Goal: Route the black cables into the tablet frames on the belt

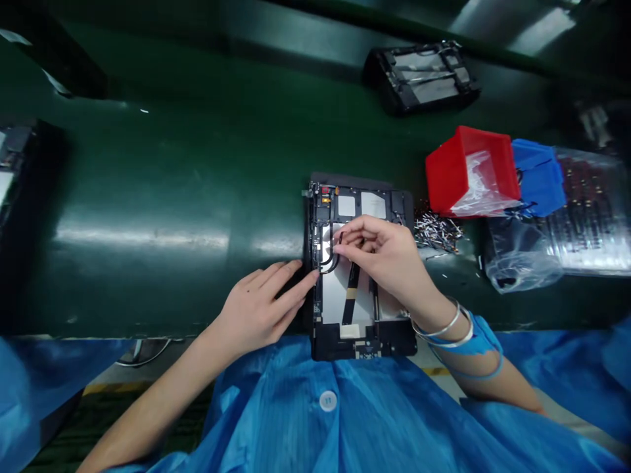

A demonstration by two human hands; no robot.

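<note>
An opened tablet-like device (345, 295) with silver-grey battery panels lies at the table's front edge, its lower end over my lap. My right hand (389, 253) is above its middle, thumb and forefinger pinched on a thin black cable (336, 263) that curves to the device's left side. Fingers of my left hand (269, 299) are stretched out, with the forefinger touching the left edge beside the cable's lower end. A black flat ribbon (350, 295) with a tan band runs down the panels, partly hidden under my right hand.
Right of the device are a pile of small loose parts (436, 231), a red bin (446, 174) with a plastic bag, a blue bin (547, 177) and a clear tray (601, 217). Stacked similar devices (424, 75) stand at the back; another device (14, 157) is far left.
</note>
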